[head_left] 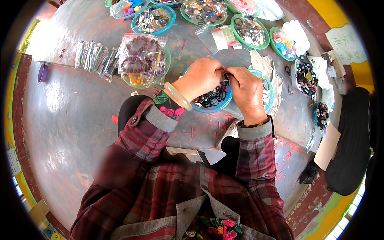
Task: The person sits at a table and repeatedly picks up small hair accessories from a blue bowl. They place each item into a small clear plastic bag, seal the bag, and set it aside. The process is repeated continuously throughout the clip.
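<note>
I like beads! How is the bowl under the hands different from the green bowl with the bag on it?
The blue bowl holds loose dark bands; the green bowl carries a clear bag of brown beads. The blue bowl sits under both hands; the green one is untouched. Both are round plastic.

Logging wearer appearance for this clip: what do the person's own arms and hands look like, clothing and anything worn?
Both arms wear dark red and grey plaid sleeves with grey cuffs; the left cuff has a dark button. The left hand is bare, with a pale green bangle on its wrist and a floral lining showing beneath the cuff. The right hand is bare too, with a thin dark band at the wrist.
</note>
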Demonstrator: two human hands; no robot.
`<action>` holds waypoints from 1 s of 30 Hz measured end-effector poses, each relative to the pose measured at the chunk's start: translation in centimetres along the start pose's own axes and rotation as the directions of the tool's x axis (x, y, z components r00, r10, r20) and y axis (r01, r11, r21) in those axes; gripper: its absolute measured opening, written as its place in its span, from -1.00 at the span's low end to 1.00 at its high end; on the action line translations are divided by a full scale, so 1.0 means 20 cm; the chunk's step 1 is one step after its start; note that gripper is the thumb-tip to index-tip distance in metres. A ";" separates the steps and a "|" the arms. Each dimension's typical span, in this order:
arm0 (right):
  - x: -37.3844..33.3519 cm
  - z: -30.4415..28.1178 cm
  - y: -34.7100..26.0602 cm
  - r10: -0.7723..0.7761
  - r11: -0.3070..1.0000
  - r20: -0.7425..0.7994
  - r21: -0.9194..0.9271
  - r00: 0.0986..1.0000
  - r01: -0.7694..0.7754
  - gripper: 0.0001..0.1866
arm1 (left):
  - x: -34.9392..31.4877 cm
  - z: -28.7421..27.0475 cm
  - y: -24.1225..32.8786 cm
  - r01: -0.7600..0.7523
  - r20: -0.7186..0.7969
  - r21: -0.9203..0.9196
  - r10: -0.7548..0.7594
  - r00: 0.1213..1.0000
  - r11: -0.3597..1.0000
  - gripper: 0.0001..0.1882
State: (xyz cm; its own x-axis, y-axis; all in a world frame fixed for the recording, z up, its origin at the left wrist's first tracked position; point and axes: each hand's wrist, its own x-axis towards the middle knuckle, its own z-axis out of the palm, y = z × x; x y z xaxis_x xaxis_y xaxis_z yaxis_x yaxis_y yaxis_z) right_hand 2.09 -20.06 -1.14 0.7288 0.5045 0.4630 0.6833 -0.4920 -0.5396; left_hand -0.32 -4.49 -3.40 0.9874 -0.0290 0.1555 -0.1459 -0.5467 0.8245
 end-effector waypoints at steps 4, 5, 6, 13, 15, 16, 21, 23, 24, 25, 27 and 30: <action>0.00 -0.02 0.01 0.058 0.996 0.020 0.071 0.998 -0.059 -0.81 | 0.00 -0.01 0.02 0.070 0.066 -0.033 -0.068 0.996 0.997 -0.79; 0.01 -0.02 0.00 0.069 0.993 0.017 0.093 0.997 -0.070 -0.79 | 0.00 -0.01 0.01 0.068 0.080 -0.009 -0.067 0.995 0.998 -0.79; 0.01 -0.04 -0.01 0.140 0.976 0.048 0.162 0.989 -0.146 -0.77 | 0.01 -0.01 0.00 0.065 0.095 0.015 -0.067 0.993 0.998 -0.79; 0.01 -0.06 0.02 0.185 0.934 0.128 0.285 0.974 -0.215 -0.76 | 0.00 -0.01 0.00 0.038 0.133 0.027 -0.041 0.990 0.999 -0.79; 0.01 -0.06 0.02 0.147 0.950 0.129 0.257 0.981 -0.176 -0.76 | 0.00 -0.01 0.01 0.044 0.169 0.033 -0.049 0.984 0.999 -0.79; 0.02 -0.07 0.01 0.138 0.954 0.136 0.246 0.981 -0.169 -0.76 | 0.00 -0.02 0.01 0.049 0.185 0.037 -0.055 0.981 0.998 -0.79; 0.02 -0.08 -0.01 0.077 0.953 0.153 0.278 0.985 -0.118 -0.74 | 0.00 -0.02 0.01 0.052 0.211 0.029 -0.057 0.976 0.998 -0.79; 0.02 -0.08 -0.01 0.050 0.953 0.177 0.286 0.983 -0.100 -0.74 | 0.00 -0.02 0.01 0.047 0.223 0.018 -0.050 0.973 0.999 -0.79; 0.02 -0.08 0.00 0.036 0.961 0.179 0.265 0.983 -0.083 -0.74 | 0.00 -0.02 0.00 0.046 0.230 0.004 -0.046 0.972 0.999 -0.79; 0.02 -0.08 0.00 0.021 0.968 0.182 0.244 0.983 -0.066 -0.74 | 0.00 -0.02 0.00 0.046 0.237 -0.011 -0.042 0.971 0.999 -0.79; 0.01 -0.07 0.00 -0.018 0.981 0.180 0.193 0.984 -0.017 -0.74 | 0.00 -0.01 0.01 0.042 0.217 -0.040 -0.033 0.976 0.998 -0.80; 0.01 -0.06 0.01 -0.068 0.992 0.180 0.118 0.981 0.047 -0.74 | 0.00 -0.01 0.02 0.060 0.228 -0.060 -0.045 0.973 0.996 -0.80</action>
State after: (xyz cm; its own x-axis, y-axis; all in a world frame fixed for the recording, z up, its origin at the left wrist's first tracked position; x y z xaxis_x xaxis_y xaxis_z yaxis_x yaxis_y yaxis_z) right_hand 2.33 -20.93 -0.23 0.6611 0.6562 0.3639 0.7065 -0.3810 -0.5964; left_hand -0.39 -4.50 -3.02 0.9809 -0.1944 -0.0103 -0.0894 -0.4966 0.8634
